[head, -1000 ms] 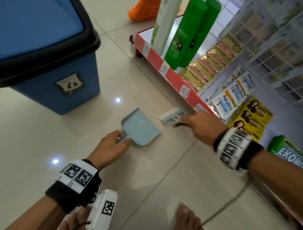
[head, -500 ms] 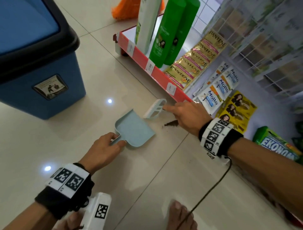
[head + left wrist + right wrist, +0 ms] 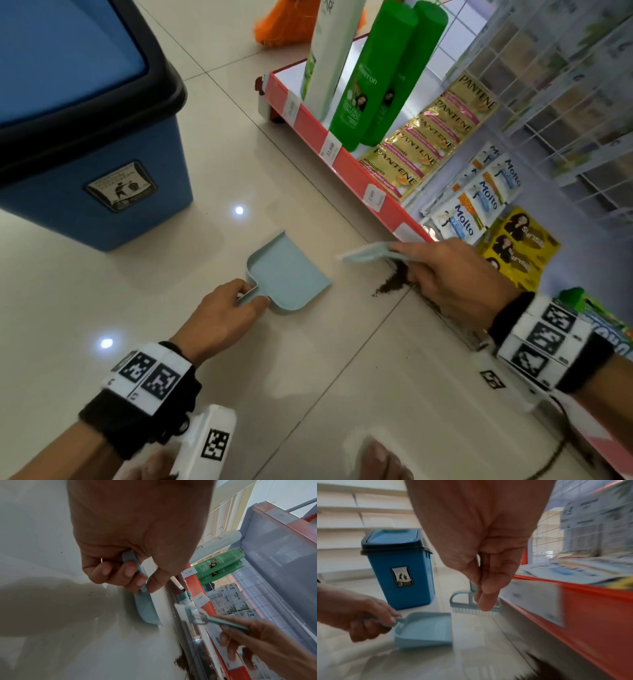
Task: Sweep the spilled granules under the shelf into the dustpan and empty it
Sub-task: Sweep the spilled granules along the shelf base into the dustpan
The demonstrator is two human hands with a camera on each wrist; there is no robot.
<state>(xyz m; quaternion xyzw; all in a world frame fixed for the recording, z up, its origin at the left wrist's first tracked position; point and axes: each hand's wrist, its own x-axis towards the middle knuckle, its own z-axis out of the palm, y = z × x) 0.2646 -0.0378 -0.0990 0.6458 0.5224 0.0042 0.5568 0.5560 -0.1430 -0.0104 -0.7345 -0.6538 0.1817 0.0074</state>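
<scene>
A pale blue dustpan [image 3: 289, 270] lies flat on the tiled floor, its open edge toward the shelf. My left hand [image 3: 222, 315] grips its short handle [image 3: 135, 566]. My right hand [image 3: 452, 274] holds a small pale blue brush [image 3: 368, 253] by the handle, bristle head [image 3: 476, 609] above the floor just beyond the pan's open edge. Dark brown granules [image 3: 390, 284] lie in a small heap on the floor at the foot of the red-edged shelf [image 3: 346, 156], between the pan and my right hand. The pan [image 3: 426, 627] looks bare inside.
A blue bin [image 3: 96, 164] with a black rim stands on the floor left of the pan. The low shelf carries green shampoo bottles [image 3: 373, 82], gold sachets [image 3: 435, 133] and other packets. An orange bag [image 3: 284, 24] lies far back. A cable [image 3: 555, 455] trails from my right wrist.
The brush has swung from upright to lying lower beside the pan's open edge, and my right hand has moved back over the granules. The dustpan and left hand stay put; the camera moved closer.
</scene>
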